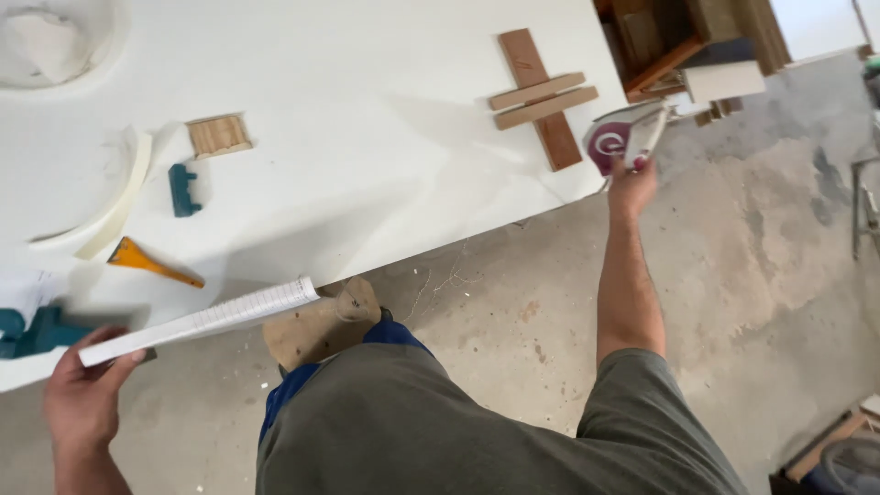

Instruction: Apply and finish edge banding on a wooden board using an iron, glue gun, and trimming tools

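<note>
My left hand (pixel 84 396) grips one end of a long flat white panel strip (pixel 202 321) held edge-on at the near edge of the white table (pixel 367 183). My right hand (pixel 632 188) reaches far out and holds a clothes iron (pixel 623 137) with a white and purple body at the table's right edge. Close to the iron, three brown wood strips (pixel 541 96) lie crossed on the table.
On the table lie a small wood moulding block (pixel 218 136), a teal plastic piece (pixel 182 190), a curved white edge-band strip (pixel 115 206), an orange scraper (pixel 147 263) and a teal tool (pixel 32 332). A wooden crate (pixel 683 41) stands beyond. The floor is bare concrete (pixel 752 275).
</note>
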